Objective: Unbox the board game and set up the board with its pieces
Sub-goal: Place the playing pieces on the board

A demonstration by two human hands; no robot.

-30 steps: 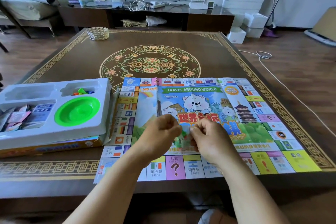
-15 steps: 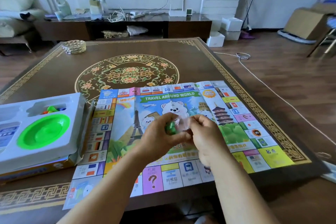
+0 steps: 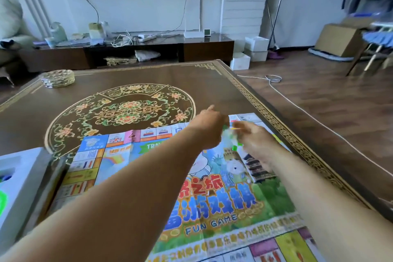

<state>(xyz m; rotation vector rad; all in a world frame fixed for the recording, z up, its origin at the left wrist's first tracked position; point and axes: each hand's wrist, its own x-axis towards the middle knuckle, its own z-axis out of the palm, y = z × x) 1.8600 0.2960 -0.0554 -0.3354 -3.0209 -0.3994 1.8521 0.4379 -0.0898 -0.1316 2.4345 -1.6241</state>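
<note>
With the paper board (image 3: 212, 215) spread flat on the table (image 3: 265, 100), you're on the pieces: your left hand (image 3: 207, 130) and right hand (image 3: 255, 141) pinch a small clear bag (image 3: 228, 137) over its far right corner, so next likely tip the pieces out.

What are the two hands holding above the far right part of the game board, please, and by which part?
Both the left hand and right hand pinch a small clear bag of pieces between them; motion blur hides exactly where.
</note>
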